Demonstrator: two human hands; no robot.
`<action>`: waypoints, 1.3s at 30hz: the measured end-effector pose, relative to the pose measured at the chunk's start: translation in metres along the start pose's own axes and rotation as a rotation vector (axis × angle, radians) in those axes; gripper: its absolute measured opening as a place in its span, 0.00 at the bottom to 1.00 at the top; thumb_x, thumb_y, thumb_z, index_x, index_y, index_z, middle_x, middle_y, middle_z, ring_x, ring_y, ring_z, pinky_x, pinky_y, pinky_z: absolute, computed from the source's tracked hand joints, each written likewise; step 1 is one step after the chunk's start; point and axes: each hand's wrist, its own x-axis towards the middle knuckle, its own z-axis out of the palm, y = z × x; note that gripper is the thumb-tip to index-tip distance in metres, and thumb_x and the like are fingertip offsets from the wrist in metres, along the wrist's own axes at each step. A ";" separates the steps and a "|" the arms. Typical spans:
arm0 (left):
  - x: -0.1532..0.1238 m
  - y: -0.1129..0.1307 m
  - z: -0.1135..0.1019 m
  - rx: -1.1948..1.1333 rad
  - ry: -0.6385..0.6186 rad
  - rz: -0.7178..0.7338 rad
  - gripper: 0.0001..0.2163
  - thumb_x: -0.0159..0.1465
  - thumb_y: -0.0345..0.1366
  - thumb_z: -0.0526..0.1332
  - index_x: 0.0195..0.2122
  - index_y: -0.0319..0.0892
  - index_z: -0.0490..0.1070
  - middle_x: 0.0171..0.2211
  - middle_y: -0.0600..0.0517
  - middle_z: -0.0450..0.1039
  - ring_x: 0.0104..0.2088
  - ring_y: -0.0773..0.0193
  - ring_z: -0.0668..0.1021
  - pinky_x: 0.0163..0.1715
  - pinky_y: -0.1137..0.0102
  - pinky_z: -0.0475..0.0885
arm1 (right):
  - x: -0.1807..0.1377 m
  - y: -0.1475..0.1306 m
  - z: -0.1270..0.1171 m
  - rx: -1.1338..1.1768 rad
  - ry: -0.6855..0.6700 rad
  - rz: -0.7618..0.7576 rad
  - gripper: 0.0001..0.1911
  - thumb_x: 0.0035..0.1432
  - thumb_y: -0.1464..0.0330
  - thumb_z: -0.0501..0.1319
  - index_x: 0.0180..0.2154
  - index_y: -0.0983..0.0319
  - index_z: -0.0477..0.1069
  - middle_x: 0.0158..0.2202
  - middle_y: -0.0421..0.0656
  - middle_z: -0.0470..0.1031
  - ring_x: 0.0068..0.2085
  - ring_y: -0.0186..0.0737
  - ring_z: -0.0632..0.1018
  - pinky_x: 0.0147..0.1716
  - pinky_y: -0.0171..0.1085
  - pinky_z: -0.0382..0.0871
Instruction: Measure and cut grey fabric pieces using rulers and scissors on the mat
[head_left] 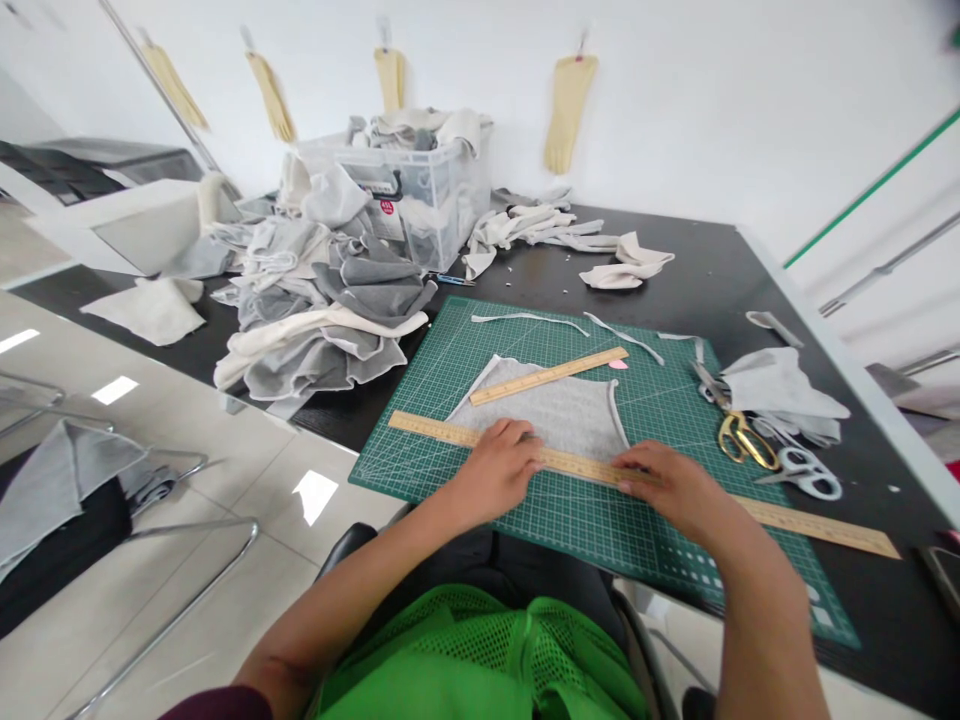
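A long wooden ruler (817, 525) lies across the lower part of a green cutting mat (600, 530), over the lower edge of a grey piece of cloth (577, 415). My left hand (499, 467) is closed over the ruler left of its middle, fingers bent and pressed on it. A small dark spot shows by those fingertips; I cannot make out what it is. My right hand (667, 485) grips the same ruler farther right, by the cloth's lower right corner. A shorter wooden ruler (551, 375) rests slantwise on the cloth's upper part, beside a small pink piece (618, 365).
Gold-handled scissors (746, 440) and white-handled scissors (806, 472) lie at right near grey scraps (784, 385). Thin cloth strips (529, 317) cross the mat's top. Left stands a cloth pile (322, 290), with a filled clear bin (420, 200) behind. A blue pen (454, 280) lies nearby.
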 end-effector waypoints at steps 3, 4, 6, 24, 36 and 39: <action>0.005 -0.021 -0.008 -0.179 0.004 -0.014 0.11 0.70 0.27 0.55 0.43 0.44 0.77 0.45 0.51 0.76 0.50 0.62 0.74 0.55 0.65 0.69 | 0.000 0.003 0.001 0.002 0.009 -0.004 0.09 0.55 0.66 0.64 0.38 0.56 0.80 0.41 0.45 0.80 0.45 0.49 0.78 0.48 0.46 0.71; 0.007 -0.027 -0.010 -0.191 0.017 -0.023 0.10 0.69 0.27 0.57 0.40 0.43 0.78 0.43 0.51 0.77 0.48 0.62 0.75 0.54 0.65 0.69 | 0.000 0.004 0.001 0.004 0.014 -0.006 0.09 0.55 0.67 0.64 0.39 0.56 0.80 0.41 0.45 0.79 0.45 0.49 0.78 0.48 0.46 0.71; 0.009 -0.036 -0.014 -0.176 0.040 -0.047 0.09 0.67 0.28 0.59 0.36 0.43 0.79 0.39 0.51 0.76 0.45 0.62 0.76 0.52 0.64 0.70 | 0.000 0.005 0.002 0.000 0.018 -0.010 0.09 0.55 0.67 0.64 0.39 0.56 0.80 0.41 0.45 0.79 0.44 0.49 0.78 0.48 0.46 0.71; 0.005 -0.015 -0.006 0.199 0.042 -0.154 0.05 0.69 0.36 0.60 0.38 0.44 0.75 0.40 0.49 0.73 0.46 0.56 0.72 0.49 0.59 0.66 | -0.001 0.003 0.002 0.000 0.022 0.009 0.09 0.54 0.67 0.64 0.39 0.55 0.80 0.41 0.44 0.80 0.44 0.49 0.79 0.48 0.44 0.71; 0.004 0.002 0.001 0.376 0.006 -0.133 0.06 0.71 0.39 0.57 0.40 0.43 0.68 0.42 0.48 0.70 0.46 0.52 0.69 0.46 0.57 0.65 | -0.001 0.000 0.000 0.009 0.029 -0.005 0.10 0.55 0.65 0.64 0.39 0.56 0.81 0.41 0.46 0.80 0.45 0.51 0.79 0.50 0.48 0.70; 0.004 0.003 0.001 0.379 0.004 -0.129 0.06 0.70 0.39 0.58 0.39 0.43 0.68 0.42 0.48 0.70 0.46 0.52 0.69 0.46 0.57 0.64 | -0.001 -0.002 -0.001 0.012 0.014 0.003 0.10 0.55 0.65 0.64 0.39 0.56 0.81 0.41 0.45 0.80 0.45 0.51 0.78 0.49 0.48 0.71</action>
